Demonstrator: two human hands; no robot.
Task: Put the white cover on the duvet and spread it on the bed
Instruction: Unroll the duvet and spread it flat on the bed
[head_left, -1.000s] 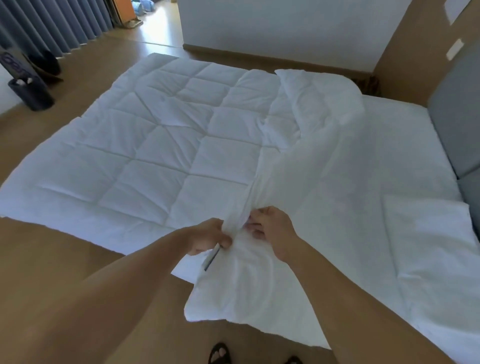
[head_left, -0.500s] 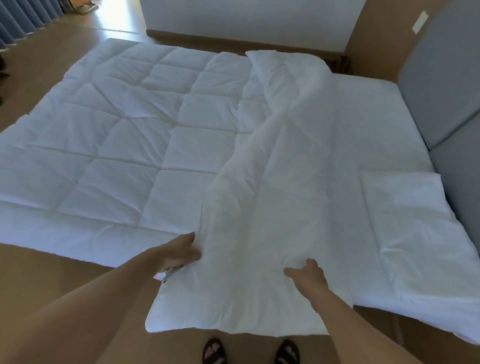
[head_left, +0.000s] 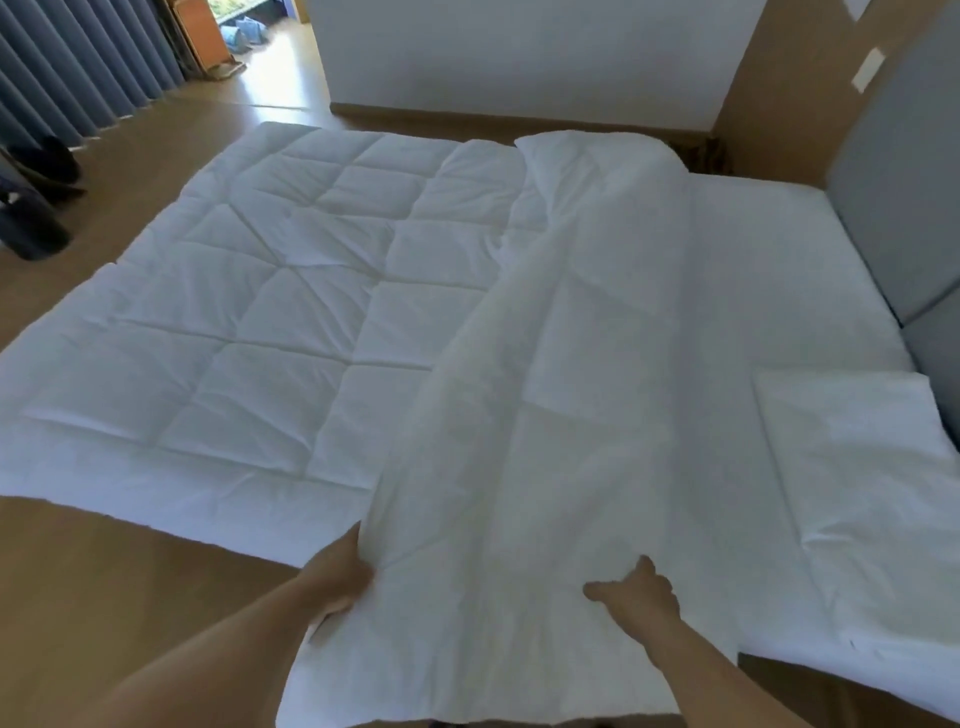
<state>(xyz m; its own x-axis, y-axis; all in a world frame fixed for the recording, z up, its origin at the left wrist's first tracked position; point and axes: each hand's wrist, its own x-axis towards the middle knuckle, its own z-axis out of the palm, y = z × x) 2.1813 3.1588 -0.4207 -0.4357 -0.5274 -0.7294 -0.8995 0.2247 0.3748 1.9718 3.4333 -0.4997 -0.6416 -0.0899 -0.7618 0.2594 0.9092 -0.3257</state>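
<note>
Broadly, the bed (head_left: 779, 270) fills the view. The quilted duvet (head_left: 249, 322) lies flat over the bed's foot end. The white cover (head_left: 571, 395) runs in a rumpled band across the bed's middle, lapping over the duvet. A pillow (head_left: 857, 467) sits at the bed's head end. At the bed's near edge, the left hand (head_left: 337, 577) grips the cover's side. The right hand (head_left: 634, 592) rests on top; whether it pinches fabric I cannot tell.

The left hand (head_left: 340, 577) has its fingers tucked out of sight under the near-left edge of the white cover (head_left: 545, 467). The cover hides the right part of the duvet (head_left: 260, 322). The right edge cuts off the pillow (head_left: 857, 467). The far blue things (head_left: 244, 31) are too blurred to tell.
</note>
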